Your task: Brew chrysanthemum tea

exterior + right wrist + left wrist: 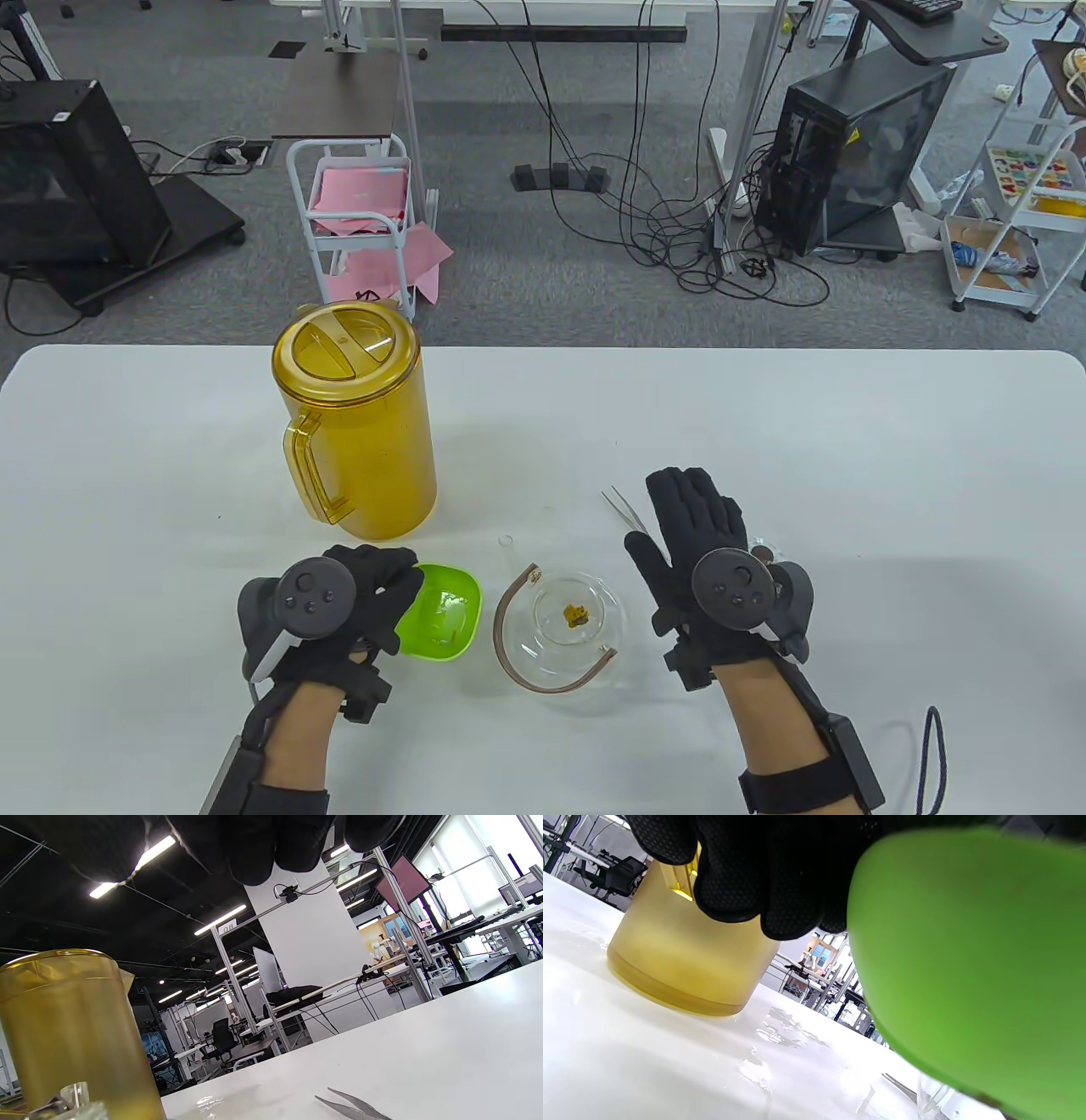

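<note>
My left hand (373, 594) grips the rim of a small green bowl (441, 613) and holds it tilted just above the table; the left wrist view is filled by the bowl's underside (967, 963). Right of it stands a glass teapot (567, 630) with a brown handle and a yellow chrysanthemum (577, 613) inside. My right hand (691, 531) hovers flat with straight fingers to the teapot's right, holding nothing. Metal tweezers (626, 511) lie just left of its fingertips. A tall amber pitcher (356, 420) with a lid stands behind the bowl.
The white table (891, 475) stretches wide to the right and left. Beyond its far edge are a small white cart (356, 221), computer cases and floor cables. The tweezers' tips (352, 1107) show in the right wrist view.
</note>
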`<state>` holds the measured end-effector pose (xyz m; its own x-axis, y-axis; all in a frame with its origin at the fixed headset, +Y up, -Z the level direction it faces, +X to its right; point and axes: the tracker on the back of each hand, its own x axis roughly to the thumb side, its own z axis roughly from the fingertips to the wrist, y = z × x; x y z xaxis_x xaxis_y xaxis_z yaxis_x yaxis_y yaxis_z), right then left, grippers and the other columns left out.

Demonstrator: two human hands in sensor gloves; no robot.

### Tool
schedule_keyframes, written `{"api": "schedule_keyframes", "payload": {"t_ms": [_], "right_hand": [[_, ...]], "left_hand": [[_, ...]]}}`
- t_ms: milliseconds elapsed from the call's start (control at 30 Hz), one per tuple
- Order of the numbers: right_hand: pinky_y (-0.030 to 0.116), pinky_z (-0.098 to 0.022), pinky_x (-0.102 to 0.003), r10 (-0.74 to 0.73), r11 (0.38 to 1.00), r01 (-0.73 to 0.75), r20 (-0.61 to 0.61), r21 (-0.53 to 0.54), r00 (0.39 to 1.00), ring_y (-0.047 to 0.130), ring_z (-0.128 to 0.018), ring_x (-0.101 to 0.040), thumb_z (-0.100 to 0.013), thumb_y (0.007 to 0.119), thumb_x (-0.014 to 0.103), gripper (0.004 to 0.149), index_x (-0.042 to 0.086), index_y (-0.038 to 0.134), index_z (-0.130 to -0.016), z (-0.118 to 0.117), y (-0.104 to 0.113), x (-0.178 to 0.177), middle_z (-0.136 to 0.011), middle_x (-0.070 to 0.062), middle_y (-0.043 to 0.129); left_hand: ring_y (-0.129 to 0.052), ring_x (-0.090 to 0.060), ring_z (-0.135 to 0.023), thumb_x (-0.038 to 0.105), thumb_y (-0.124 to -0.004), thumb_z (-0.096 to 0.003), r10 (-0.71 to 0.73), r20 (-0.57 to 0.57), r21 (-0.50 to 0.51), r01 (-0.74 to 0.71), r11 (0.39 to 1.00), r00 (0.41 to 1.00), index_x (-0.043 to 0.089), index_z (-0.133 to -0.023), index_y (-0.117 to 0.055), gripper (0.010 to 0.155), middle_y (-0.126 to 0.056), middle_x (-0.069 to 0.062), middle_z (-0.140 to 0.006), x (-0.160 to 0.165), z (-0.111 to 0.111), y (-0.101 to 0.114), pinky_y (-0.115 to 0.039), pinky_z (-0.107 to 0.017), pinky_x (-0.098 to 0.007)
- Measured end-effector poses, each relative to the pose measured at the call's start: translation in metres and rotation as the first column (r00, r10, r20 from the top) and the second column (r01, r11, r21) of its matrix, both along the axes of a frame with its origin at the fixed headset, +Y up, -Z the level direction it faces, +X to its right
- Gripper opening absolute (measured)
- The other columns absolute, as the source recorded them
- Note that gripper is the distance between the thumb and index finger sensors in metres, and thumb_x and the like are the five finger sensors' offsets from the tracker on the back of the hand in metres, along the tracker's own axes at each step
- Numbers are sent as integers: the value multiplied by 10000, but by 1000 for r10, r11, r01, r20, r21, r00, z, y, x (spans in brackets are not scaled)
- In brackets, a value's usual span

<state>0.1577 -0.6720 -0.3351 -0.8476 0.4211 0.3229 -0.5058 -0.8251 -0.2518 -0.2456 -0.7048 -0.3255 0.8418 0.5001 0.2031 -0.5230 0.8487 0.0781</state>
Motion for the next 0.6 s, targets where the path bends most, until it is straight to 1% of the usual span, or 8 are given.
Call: {"api": "schedule_keyframes", "payload": {"t_ms": [67, 133, 200, 233, 267, 300, 433, 600], "right_hand": [[457, -751, -649, -3, 1000, 3, 6, -10, 1000, 493, -1143, -375, -534, 665, 613, 741, 265, 481, -1161, -2, -3, 3, -1198, -29, 497], [455, -749, -652, -19, 1000, 19, 2, -22, 1000, 487, -1141, -385, -531, 661, 618, 746, 262, 482, -1162, -3, -5, 5, -1199, -34, 491], [456, -748, -653, -13, 1000, 13, 6, -27, 1000, 489, -1139, -389, -531, 658, 621, 748, 261, 481, -1163, -4, -7, 7, -1200, -35, 487], [457, -748, -653, -10, 999, 10, 8, -31, 1000, 491, -1139, -391, -531, 657, 620, 745, 263, 480, -1161, -5, -8, 7, -1200, -36, 489], [455, -747, -655, -5, 999, 5, 6, -38, 1000, 486, -1139, -393, -532, 657, 619, 748, 259, 479, -1163, -6, -9, 8, -1200, -40, 487], [455, -748, -654, -3, 999, 3, 6, -40, 1000, 486, -1139, -394, -532, 656, 620, 748, 257, 483, -1163, -6, -10, 8, -1201, -43, 486], [456, -744, -658, 18, 998, -17, 10, -59, 1000, 487, -1136, -402, -534, 655, 617, 742, 252, 494, -1161, -9, -14, 8, -1199, -51, 492], [457, -744, -656, 48, 996, -47, 10, -79, 999, 487, -1136, -403, -536, 655, 609, 738, 246, 500, -1159, -10, -20, 4, -1197, -54, 499]], "left_hand": [[-908, -347, -749, 476, -897, -534, 1, 10, -35, -1, 999, 1000, 247, -863, -929, 402, -1032, -43, -749, -4, -2, -4, -573, -736, -673], [-915, -344, -730, 475, -906, -529, -7, 25, -114, 10, 993, 1000, 248, -860, -937, 403, -1038, -45, -731, -6, -6, -8, -574, -738, -672], [-920, -337, -692, 472, -921, -523, -5, 119, -232, 32, 972, 993, 250, -859, -942, 403, -1044, -47, -688, -6, -12, -17, -581, -735, -664], [-920, -341, -690, 467, -927, -520, -18, 116, -271, 49, 961, 993, 252, -857, -947, 401, -1045, -48, -686, -5, -14, -20, -578, -735, -667], [-917, -342, -695, 467, -927, -522, -55, 129, -340, 96, 935, 990, 256, -859, -947, 399, -1043, -47, -692, -4, -15, -26, -569, -740, -669], [-913, -340, -706, 469, -927, -523, -75, 139, -368, 122, 922, 987, 261, -864, -944, 400, -1040, -44, -701, -3, -16, -29, -563, -744, -671], [-911, -341, -714, 474, -933, -519, -84, 159, -414, 144, 899, 984, 264, -867, -943, 407, -1037, -44, -711, -1, -20, -41, -553, -744, -677], [-917, -341, -705, 493, -931, -519, -73, 185, -436, 148, 888, 980, 258, -869, -941, 422, -1043, -42, -701, 3, -21, -46, -541, -746, -683]]}}
